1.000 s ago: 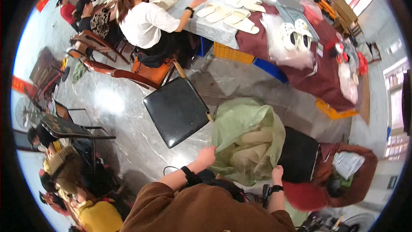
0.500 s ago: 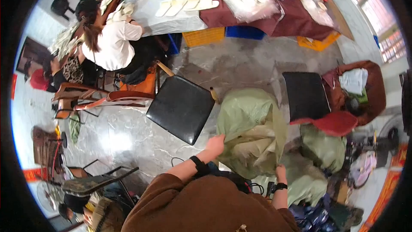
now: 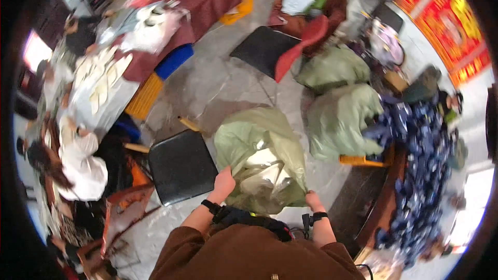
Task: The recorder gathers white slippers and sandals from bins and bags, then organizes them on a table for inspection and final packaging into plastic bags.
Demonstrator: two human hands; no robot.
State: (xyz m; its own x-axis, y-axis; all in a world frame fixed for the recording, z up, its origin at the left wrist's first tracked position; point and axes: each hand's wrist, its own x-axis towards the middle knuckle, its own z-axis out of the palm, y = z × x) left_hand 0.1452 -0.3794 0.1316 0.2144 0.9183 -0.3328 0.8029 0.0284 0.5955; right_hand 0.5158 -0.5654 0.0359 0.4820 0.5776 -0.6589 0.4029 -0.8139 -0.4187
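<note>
The left hand (image 3: pixel 224 182) has its fingers clamped on the left edge of an open green bag (image 3: pixel 233 132), and the right hand (image 3: pixel 313 200) has its fingers clamped on the right edge. The bag is between the two hands, though I cannot tell whether it touches the floor (image 3: pixel 210 80), and its mouth shows pale cream pieces (image 3: pixel 264 172) inside. A black-seated chair (image 3: pixel 181 166) is just beside the left hand, and two bulging green bags (image 3: pixel 340 119) sit to the right
</note>
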